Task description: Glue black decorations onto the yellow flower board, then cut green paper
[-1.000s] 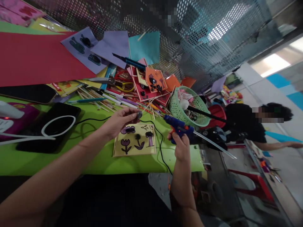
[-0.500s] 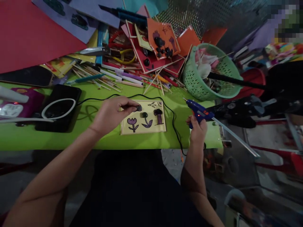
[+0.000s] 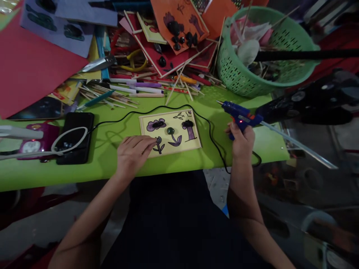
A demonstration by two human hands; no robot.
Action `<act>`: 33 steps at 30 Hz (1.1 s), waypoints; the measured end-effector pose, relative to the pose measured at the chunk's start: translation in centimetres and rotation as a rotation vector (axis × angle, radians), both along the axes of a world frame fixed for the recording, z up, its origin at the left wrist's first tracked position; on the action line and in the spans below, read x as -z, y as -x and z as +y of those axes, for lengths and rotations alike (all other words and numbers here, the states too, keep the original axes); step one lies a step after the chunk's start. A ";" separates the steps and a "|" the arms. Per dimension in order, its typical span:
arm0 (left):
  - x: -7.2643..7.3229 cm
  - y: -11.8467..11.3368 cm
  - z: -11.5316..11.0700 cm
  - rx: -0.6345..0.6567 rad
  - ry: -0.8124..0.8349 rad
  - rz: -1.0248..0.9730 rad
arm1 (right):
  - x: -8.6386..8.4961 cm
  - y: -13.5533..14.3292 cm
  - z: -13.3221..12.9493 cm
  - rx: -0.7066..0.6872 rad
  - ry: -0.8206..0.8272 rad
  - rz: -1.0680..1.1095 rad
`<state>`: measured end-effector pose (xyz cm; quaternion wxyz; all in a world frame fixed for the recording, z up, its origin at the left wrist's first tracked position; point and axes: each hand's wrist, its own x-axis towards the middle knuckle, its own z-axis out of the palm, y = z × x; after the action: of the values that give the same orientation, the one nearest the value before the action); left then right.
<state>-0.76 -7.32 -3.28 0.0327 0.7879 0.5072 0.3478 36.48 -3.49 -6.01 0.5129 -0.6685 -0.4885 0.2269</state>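
Observation:
A yellow picture card with a thin stick frame lies on the green tabletop. It bears drawings of a cloud, a tulip, another flower and a tree, with shiny dark pebbles on the cloud, the flower and the tree. At its lower left corner my left hand is closed in a pinch over the tulip head, a small dark pebble at its fingertips. To the right of the card my right hand grips a blue hot glue gun, nozzle toward the left, a clear glue stick out of its back.
A black cord loops behind the card. On the left sit a black phone-like slab and a purple device. Pens, wooden sticks, a utility knife and stone-decorated cards crowd the back. A green basket stands back right.
My left hand has moved from the cloud down to the tulip, uncovering dark pebbles on the cloud. The glue gun stays in my right hand. The view has shifted somewhat.

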 end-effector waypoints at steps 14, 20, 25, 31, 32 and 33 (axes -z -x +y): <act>0.2 -0.2 0.1 0.041 -0.036 0.079 | 0.3 -0.3 0.0 -0.072 -0.022 -0.059; 0.4 0.0 0.0 0.063 0.002 0.083 | 0.6 -0.5 -0.1 -0.078 -0.008 -0.061; 0.3 0.2 -0.1 0.051 0.081 0.045 | 0.4 -0.5 -0.3 -0.079 0.020 -0.104; 0.1 0.0 0.0 0.044 0.083 0.064 | 0.3 -0.5 -0.3 -0.070 0.031 -0.123; 0.0 0.0 0.0 0.042 0.080 0.063 | 0.3 -0.5 -0.3 -0.073 0.035 -0.129; 0.0 0.0 0.0 0.042 0.080 0.058 | 0.3 -0.5 -0.3 -0.074 0.038 -0.137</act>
<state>-0.75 -7.34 -3.28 0.0568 0.8060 0.5048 0.3037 36.95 -3.81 -6.30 0.4566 -0.6735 -0.5424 0.2089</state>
